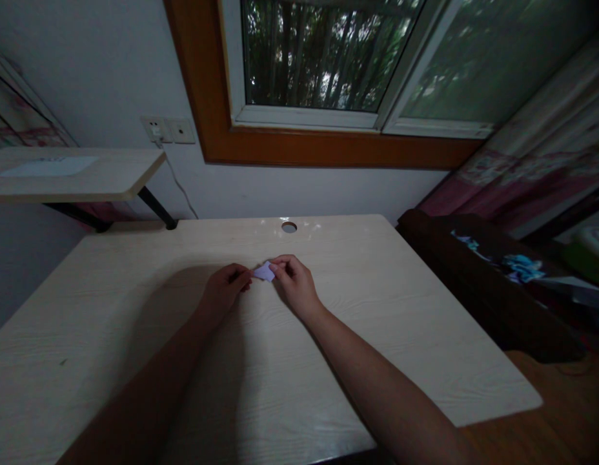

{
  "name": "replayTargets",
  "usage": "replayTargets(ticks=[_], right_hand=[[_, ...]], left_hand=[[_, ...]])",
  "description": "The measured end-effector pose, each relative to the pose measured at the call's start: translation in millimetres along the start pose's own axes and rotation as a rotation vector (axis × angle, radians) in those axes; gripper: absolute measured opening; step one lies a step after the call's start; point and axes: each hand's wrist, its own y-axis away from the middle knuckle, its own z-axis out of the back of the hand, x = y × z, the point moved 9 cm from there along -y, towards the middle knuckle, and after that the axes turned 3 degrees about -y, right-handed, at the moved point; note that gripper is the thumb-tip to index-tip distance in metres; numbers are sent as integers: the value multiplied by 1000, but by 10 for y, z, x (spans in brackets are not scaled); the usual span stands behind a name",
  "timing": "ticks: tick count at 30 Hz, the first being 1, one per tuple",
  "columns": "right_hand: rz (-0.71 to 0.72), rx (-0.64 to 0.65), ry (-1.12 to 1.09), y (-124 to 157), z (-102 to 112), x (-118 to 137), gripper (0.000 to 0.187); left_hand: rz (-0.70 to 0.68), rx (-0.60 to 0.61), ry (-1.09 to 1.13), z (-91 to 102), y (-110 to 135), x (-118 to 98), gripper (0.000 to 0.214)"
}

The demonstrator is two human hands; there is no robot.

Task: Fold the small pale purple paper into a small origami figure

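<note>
My left grip (226, 285) and right grip (296, 282) pinch the lilac paper (264, 272) at opposite ends. It is nearer me than the round hole (289, 227)

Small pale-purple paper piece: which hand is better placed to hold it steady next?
Probably your right hand: it grips the paper at its broader end; your left hand seems to pinch only the narrow tip.

The room is dim, with daylight in the window (323, 58). 1 broad, soft-edged shadow (157, 316) spreads over the desk (401, 323) around the left arm (154, 368). Small glints lie by the hole (289, 227). Edges look stretched, the upper right corner darkens, and the paper (264, 271) shows little detail.
</note>
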Motion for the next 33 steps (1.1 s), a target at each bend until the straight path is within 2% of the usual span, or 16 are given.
replayTargets(ticks=[33], right_hand=[[-4, -2, -11, 5, 5, 10, 21]], left_hand=[[10, -9, 6, 10, 0, 22, 26]])
